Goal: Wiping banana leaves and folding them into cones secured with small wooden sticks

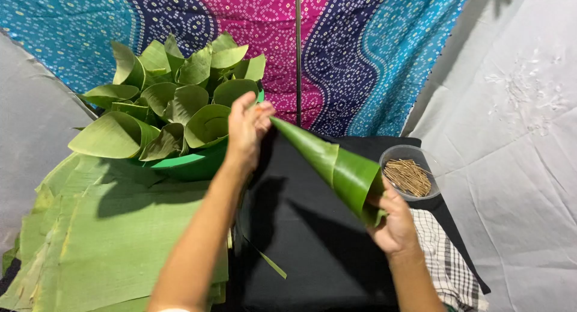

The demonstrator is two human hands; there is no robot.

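The left hand [245, 130] is pinching the pointed tip of a rolled green banana-leaf cone [327, 162], fingers closed on the tip, while the right hand [393, 225] is gripping the wide open mouth of the same cone from below, thumb pressing on its rim. The cone is being held clear of the surface, slanting from the left hand's fingertips down to the right palm; holding both ends this way appears to be keeping the overlapping leaf layers from unrolling.

Just beyond the left hand, a green round basin [195, 165] is standing heaped with finished leaf cones [174, 101], mouths facing outward. Beneath the left forearm, a stack of flat pale green banana-leaf sheets [102, 234] is lying with its near edge running out of view. Just beside the right hand, on its far side, a clear round plastic bowl [393, 154] is holding thin brown sticks [409, 177], judged to be kept within easy reach of that hand. A checked cloth [442, 258] is lying under the right wrist.

Between the two forearms, the black cloth-covered surface [312, 246] is offering open working room, with only a thin leaf strip [270, 263] lying on it. A patterned pink and blue fabric backdrop [336, 41] is hanging behind, with a thin metal pole [297, 53] standing in front of it
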